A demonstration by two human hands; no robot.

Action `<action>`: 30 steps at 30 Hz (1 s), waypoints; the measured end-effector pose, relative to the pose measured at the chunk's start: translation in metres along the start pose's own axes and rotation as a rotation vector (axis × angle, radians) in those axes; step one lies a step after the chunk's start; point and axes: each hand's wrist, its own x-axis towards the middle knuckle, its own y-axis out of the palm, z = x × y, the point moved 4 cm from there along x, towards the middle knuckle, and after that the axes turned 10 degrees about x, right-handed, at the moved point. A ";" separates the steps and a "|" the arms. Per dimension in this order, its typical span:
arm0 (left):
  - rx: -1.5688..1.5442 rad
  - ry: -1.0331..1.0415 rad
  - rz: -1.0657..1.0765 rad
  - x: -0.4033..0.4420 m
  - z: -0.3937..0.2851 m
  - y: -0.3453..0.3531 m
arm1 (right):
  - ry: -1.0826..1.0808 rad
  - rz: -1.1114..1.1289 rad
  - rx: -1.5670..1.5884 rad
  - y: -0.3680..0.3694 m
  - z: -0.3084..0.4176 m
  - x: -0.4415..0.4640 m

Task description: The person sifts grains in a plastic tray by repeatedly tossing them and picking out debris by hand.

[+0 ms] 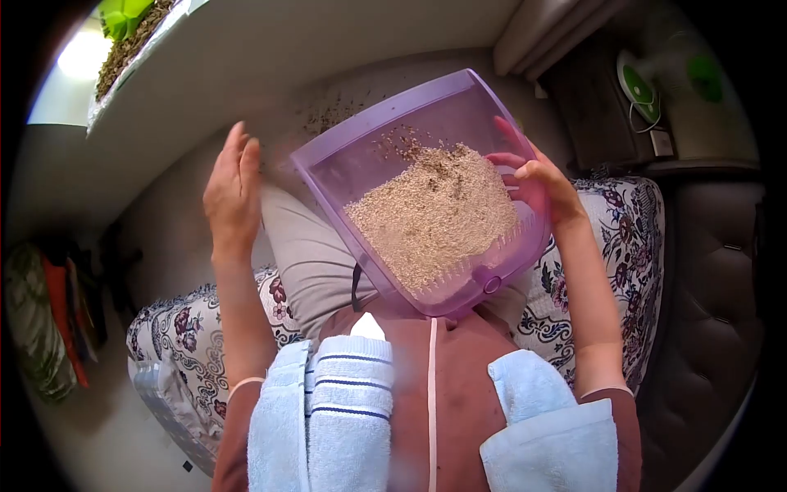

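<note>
A translucent purple plastic dustpan point(381, 104) with comb-like teeth along its near end rests tilted above my lap. Pale grain point(426, 217) is heaped inside it, with dark bits scattered over the top of the heap and toward the far lip. My right hand point(541, 176) grips the dustpan's right side wall, the fingers showing through the plastic. Off to the left of the dustpan, apart from it, my left hand point(234, 189) is raised with fingers stretched out and holds nothing.
Dark bits point(332, 111) lie scattered on the floor beyond the dustpan. A ledge at upper left carries a heap of brown material point(131, 53) and a green object point(123, 18). Patterned fabric point(615, 238) covers the seat under me, beside a dark padded surface point(705, 312). Blue towels point(352, 402) hang over my chest.
</note>
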 end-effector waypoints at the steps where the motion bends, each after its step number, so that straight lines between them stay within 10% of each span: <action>1: 0.106 -0.065 0.006 -0.008 0.044 0.026 | -0.017 -0.006 0.018 -0.004 -0.002 0.001; 2: 0.209 -0.137 0.011 -0.018 0.078 0.054 | -0.031 -0.009 0.033 -0.007 -0.004 0.003; 3: -0.665 -0.393 0.293 -0.031 0.079 0.077 | -0.053 -0.014 0.056 -0.008 -0.008 0.006; 6: -1.628 -0.615 0.324 -0.058 -0.012 0.098 | -0.104 0.050 0.101 0.008 -0.026 0.020; 19: -1.813 -0.648 0.201 -0.040 0.035 0.114 | -0.377 -0.078 -0.134 0.054 -0.072 0.043; 24: -1.363 -0.605 -0.006 -0.043 -0.023 0.093 | 0.009 0.029 0.218 0.014 -0.070 0.061; 30: -1.543 -0.777 0.329 -0.045 0.041 0.107 | -0.313 -0.237 -0.026 0.053 -0.096 0.038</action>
